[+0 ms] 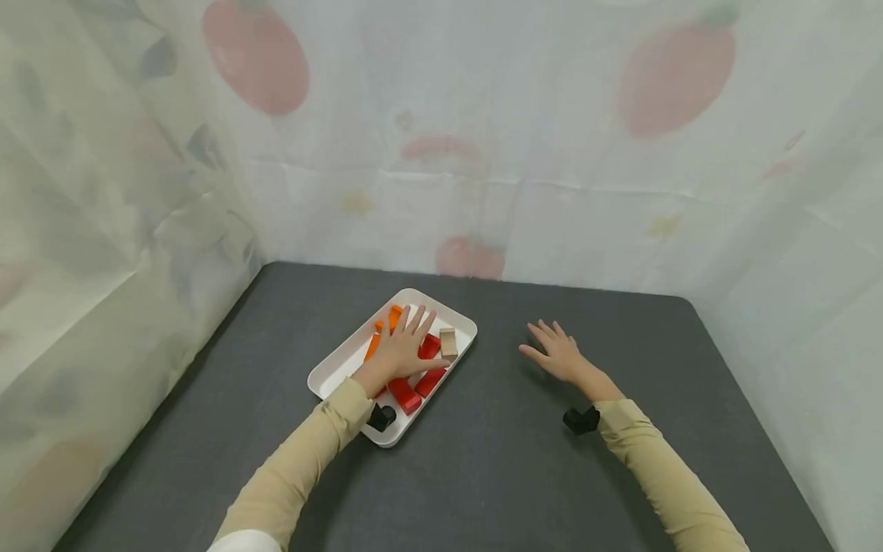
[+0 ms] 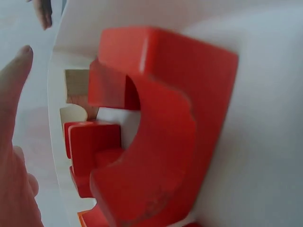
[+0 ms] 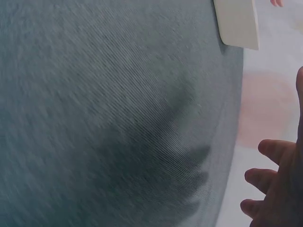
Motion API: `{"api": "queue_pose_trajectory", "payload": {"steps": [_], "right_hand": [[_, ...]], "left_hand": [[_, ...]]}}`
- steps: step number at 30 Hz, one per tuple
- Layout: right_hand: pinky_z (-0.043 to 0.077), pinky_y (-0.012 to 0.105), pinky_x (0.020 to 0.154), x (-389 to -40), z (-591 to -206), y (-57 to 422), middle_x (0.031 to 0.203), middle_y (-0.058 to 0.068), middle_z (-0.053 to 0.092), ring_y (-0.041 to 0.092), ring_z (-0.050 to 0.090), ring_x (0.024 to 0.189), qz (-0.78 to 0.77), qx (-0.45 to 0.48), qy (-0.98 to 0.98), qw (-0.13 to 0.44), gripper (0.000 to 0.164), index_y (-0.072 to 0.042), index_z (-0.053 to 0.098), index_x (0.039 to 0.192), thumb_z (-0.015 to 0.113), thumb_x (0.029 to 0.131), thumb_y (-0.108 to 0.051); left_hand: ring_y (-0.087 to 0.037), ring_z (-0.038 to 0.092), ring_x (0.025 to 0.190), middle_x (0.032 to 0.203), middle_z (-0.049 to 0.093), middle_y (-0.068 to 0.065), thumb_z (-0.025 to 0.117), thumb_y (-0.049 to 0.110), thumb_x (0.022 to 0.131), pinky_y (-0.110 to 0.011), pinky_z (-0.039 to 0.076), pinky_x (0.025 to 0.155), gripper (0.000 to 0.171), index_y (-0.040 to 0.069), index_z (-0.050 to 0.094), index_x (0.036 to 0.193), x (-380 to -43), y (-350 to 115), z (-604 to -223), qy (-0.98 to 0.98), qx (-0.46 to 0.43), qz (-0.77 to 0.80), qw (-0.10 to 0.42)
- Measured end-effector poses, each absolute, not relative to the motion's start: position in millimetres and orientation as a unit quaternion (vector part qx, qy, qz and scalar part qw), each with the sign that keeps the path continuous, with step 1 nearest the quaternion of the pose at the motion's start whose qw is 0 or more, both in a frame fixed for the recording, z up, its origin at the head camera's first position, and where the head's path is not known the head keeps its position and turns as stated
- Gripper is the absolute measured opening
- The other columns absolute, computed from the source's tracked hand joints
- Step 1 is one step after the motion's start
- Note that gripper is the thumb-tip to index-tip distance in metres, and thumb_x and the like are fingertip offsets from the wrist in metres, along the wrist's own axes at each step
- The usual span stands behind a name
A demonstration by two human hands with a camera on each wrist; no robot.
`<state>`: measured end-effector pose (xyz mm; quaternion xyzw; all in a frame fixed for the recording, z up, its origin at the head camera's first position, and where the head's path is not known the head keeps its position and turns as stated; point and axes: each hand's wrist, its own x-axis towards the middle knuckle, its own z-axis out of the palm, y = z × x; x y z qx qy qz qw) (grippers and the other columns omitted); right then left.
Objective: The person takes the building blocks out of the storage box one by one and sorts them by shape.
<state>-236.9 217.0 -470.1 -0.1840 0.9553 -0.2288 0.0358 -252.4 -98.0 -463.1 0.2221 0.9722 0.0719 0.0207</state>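
Note:
Over a white tray (image 1: 331,376) my left hand (image 1: 400,354) is spread, its fingers straight and apart. Beneath and around it lie several red blocks (image 1: 404,395), some orange blocks (image 1: 372,346) and a light wooden block (image 1: 448,343). Up close in the left wrist view, one red block (image 2: 165,118) has a rounded arch cut into it. No block appears between the fingers, though part of the tray is hidden under the palm. To the right of the tray, my right hand (image 1: 560,359) hovers above the dark tabletop with fingers spread, holding nothing.
The dark grey tabletop (image 1: 497,460) ends at a pale curtain (image 1: 524,153) with fruit prints behind it, and further curtain hangs on both sides. A black wrist device (image 1: 581,420) sits at the right cuff, another (image 1: 382,417) at the left, over the tray's near end.

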Motion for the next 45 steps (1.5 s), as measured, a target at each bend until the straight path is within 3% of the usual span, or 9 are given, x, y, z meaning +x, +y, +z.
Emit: {"api": "queue_pose_trajectory", "payload": {"steps": [8, 15, 18, 22, 29, 33, 38, 45], "right_hand": [[0.012, 0.066, 0.09, -233.8, -471.0, 210.6, 0.136, 0.026, 0.028, 0.047, 0.014, 0.125, -0.257, -0.199, 0.946, -0.003, 0.062, 0.003, 0.038, 0.132, 0.044, 0.092, -0.043], [0.013, 0.062, 0.093, -230.3, -468.8, 204.9, 0.136, 0.026, 0.029, 0.044, 0.016, 0.126, -0.282, -0.219, 0.934, -0.009, 0.06, 0.005, 0.037, 0.132, 0.046, 0.092, -0.039], [0.013, 0.058, 0.096, -230.1, -468.4, 205.0, 0.138, 0.025, 0.027, 0.042, 0.015, 0.127, -0.303, -0.217, 0.928, -0.005, 0.062, 0.004, 0.033, 0.134, 0.047, 0.092, -0.038], [0.016, 0.052, 0.098, -227.1, -467.3, 203.4, 0.139, 0.023, 0.025, 0.039, 0.018, 0.127, -0.34, -0.202, 0.918, 0.005, 0.063, 0.002, 0.03, 0.137, 0.047, 0.092, -0.039], [0.028, 0.049, 0.094, -220.4, -467.7, 193.9, 0.136, 0.02, 0.034, 0.035, 0.034, 0.121, -0.386, -0.198, 0.901, -0.004, 0.059, -0.001, 0.035, 0.135, 0.049, 0.091, -0.038], [0.037, 0.047, 0.084, -216.9, -469.7, 188.9, 0.126, 0.019, 0.044, 0.031, 0.046, 0.106, -0.38, -0.203, 0.902, -0.033, 0.056, -0.002, 0.04, 0.132, 0.053, 0.089, -0.036], [0.04, 0.045, 0.077, -211.6, -470.0, 180.9, 0.116, 0.019, 0.052, 0.027, 0.051, 0.094, -0.388, -0.224, 0.891, -0.075, 0.054, -0.004, 0.045, 0.128, 0.061, 0.085, -0.031], [0.042, 0.045, 0.077, -202.0, -468.8, 160.0, 0.114, 0.017, 0.054, 0.024, 0.052, 0.092, -0.415, -0.251, 0.866, -0.119, 0.053, -0.002, 0.05, 0.122, 0.069, 0.079, -0.025]], "left_hand": [[-0.031, 0.007, 0.131, 0.146, 0.015, -0.01, 0.051, 0.066, 0.075, -0.057, 0.008, 0.097, 0.095, 0.012, 0.016, 0.144, -254.9, -108.0, -455.3, 0.957, 0.241, 0.156, 0.03], [-0.028, 0.03, 0.125, 0.143, 0.024, -0.011, 0.066, 0.052, 0.073, -0.044, 0.027, 0.096, 0.096, 0.006, 0.019, 0.142, -248.2, -136.8, -445.6, 0.936, 0.252, 0.246, 0.002], [-0.028, 0.028, 0.125, 0.144, 0.021, -0.012, 0.071, 0.046, 0.071, -0.043, 0.028, 0.096, 0.101, 0.004, 0.014, 0.143, -247.2, -148.4, -442.2, 0.928, 0.249, 0.278, -0.011], [-0.031, 0.019, 0.128, 0.145, 0.017, -0.014, 0.072, 0.045, 0.07, -0.05, 0.02, 0.098, 0.103, 0.003, 0.012, 0.142, -244.4, -165.4, -442.3, 0.921, 0.243, 0.305, -0.011], [-0.029, 0.013, 0.13, 0.142, 0.026, -0.011, 0.074, 0.037, 0.071, -0.061, 0.013, 0.094, 0.089, 0.01, 0.027, 0.14, -232.9, -201.6, -454.7, 0.905, 0.241, 0.346, -0.061], [-0.028, 0.023, 0.127, 0.138, 0.034, -0.009, 0.077, 0.031, 0.069, -0.059, 0.019, 0.093, 0.081, 0.012, 0.037, 0.137, -226.4, -217.4, -465.1, 0.893, 0.24, 0.371, -0.089], [-0.03, 0.04, 0.115, 0.126, 0.046, -0.014, 0.077, 0.015, 0.07, -0.052, 0.031, 0.09, 0.065, 0.001, 0.048, 0.126, -220.1, -233.7, -484.6, 0.874, 0.218, 0.414, -0.134], [-0.035, 0.049, 0.101, 0.113, 0.053, -0.022, 0.071, 0.001, 0.074, -0.048, 0.037, 0.084, 0.049, -0.007, 0.051, 0.118, -209.8, -247.8, -506.3, 0.862, 0.124, 0.462, -0.169]]}}
